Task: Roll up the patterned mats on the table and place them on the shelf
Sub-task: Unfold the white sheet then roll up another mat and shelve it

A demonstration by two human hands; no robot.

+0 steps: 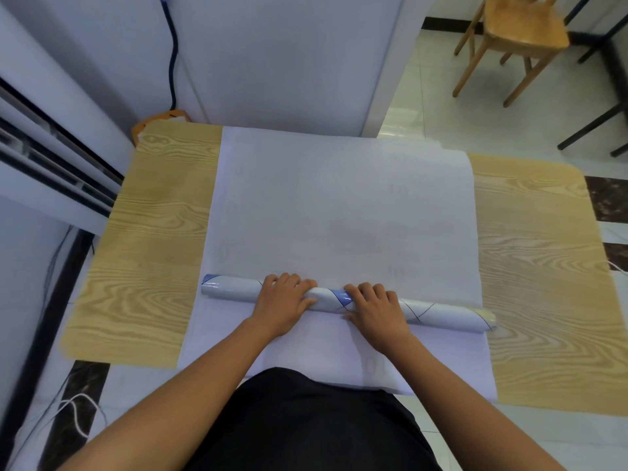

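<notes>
A white mat [339,205] lies face down across the wooden table [153,232], its near part wound into a tight roll [231,288] that shows blue pattern lines on the outside. The roll runs left to right near the table's front. My left hand [283,300] presses on the roll left of its middle, fingers curled over the top. Just right of the middle, my right hand [375,305] does the same. Another white sheet [306,355] lies flat under the roll toward me. No shelf is in view.
A white cabinet or wall panel [289,62] stands right behind the table. A wooden chair [516,35] is on the tiled floor at the back right. Cables [173,56] run down the wall at the back left, and cords lie on the floor at the left.
</notes>
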